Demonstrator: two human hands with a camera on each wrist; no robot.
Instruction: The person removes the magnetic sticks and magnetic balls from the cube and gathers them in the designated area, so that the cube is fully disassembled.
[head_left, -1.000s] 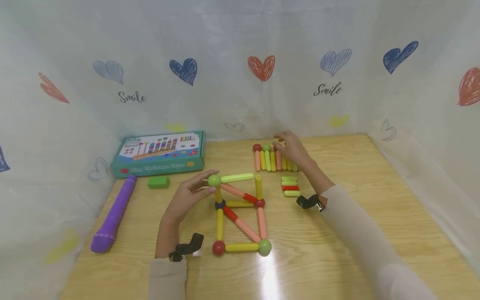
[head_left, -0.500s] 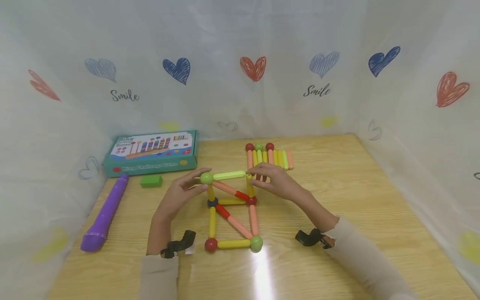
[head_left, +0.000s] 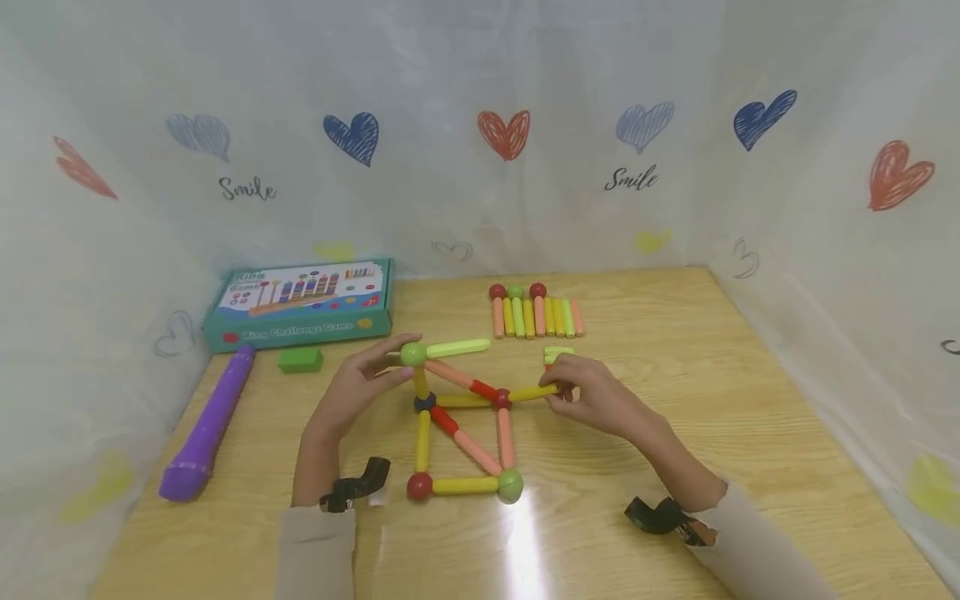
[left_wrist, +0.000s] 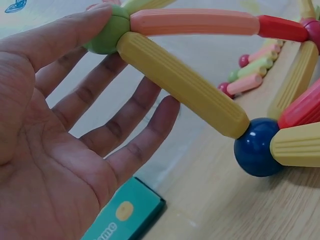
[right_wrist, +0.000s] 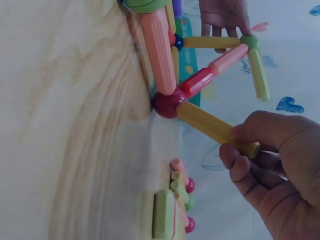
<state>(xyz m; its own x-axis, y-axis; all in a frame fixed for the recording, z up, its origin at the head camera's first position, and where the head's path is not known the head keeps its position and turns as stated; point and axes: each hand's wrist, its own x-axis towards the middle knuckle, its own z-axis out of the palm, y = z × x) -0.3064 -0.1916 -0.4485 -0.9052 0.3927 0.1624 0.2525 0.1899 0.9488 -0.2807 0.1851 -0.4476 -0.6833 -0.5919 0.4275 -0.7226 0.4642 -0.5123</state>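
My left hand (head_left: pixel 348 396) holds a green ball (head_left: pixel 413 354) between thumb and fingers, at the top of a frame of magnetic rods and balls. From that ball a light green rod (head_left: pixel 459 347) juts right, its far end unattached. A yellow rod (left_wrist: pixel 185 85) joins the green ball to a blue ball (left_wrist: pixel 257 147) below. My right hand (head_left: pixel 600 396) pinches the outer end of another yellow rod (right_wrist: pixel 207 121), which leans right from a red ball (right_wrist: pixel 170 102). Salmon and red rods run diagonally through the frame.
Several rods (head_left: pixel 528 318) lie in a row at the back, some topped with balls. Short rods (head_left: pixel 558 353) lie partly behind my right hand. A teal game box (head_left: pixel 300 325), a green block (head_left: pixel 300 360) and a purple toy microphone (head_left: pixel 210 425) are at left.
My right hand has come from the back row to the frame and tilted the upright yellow rod over to the right. The left hand has kept its hold on the green ball.
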